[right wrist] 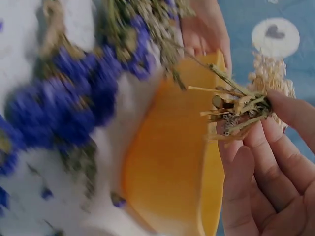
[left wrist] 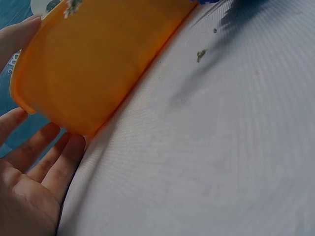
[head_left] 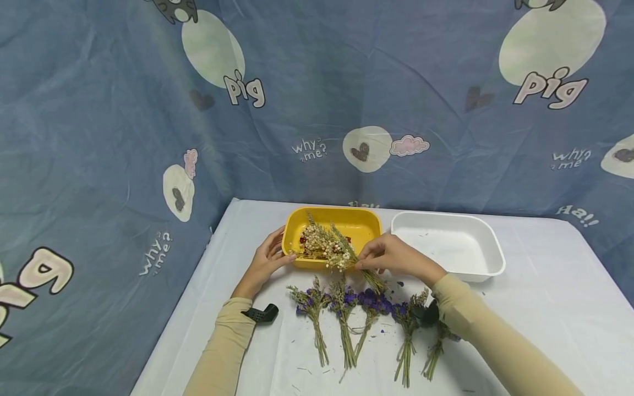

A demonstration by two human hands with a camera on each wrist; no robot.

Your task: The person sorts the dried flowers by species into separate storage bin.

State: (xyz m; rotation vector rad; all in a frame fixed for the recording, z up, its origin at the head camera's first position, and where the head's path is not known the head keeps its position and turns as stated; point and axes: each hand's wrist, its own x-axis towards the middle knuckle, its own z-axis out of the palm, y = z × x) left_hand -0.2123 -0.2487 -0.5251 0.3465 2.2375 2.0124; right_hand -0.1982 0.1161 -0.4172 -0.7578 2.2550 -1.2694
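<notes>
My right hand (head_left: 396, 256) pinches a bunch of dried flowers (head_left: 343, 247) by its stems. Its pale heads lean over the yellow tub (head_left: 364, 221), and the cut stem ends (right wrist: 236, 113) face the right wrist camera. At the tub's left end is my left hand (head_left: 264, 261), its thumb by the front rim and its extended fingers (left wrist: 66, 157) against the outer wall. Inside the tub lie more cream dried flowers (head_left: 312, 239) and some dark red ones, partly covered by the held bunch.
Several tied bunches of purple dried flowers (head_left: 346, 302) lie in a row before the tub, the rightmost partly under my right forearm. A white tray (head_left: 460, 242) stands right of the tub. Stem scraps and petals dot the white tabletop (head_left: 297, 352). Blue printed cloth (head_left: 317, 99) hangs behind.
</notes>
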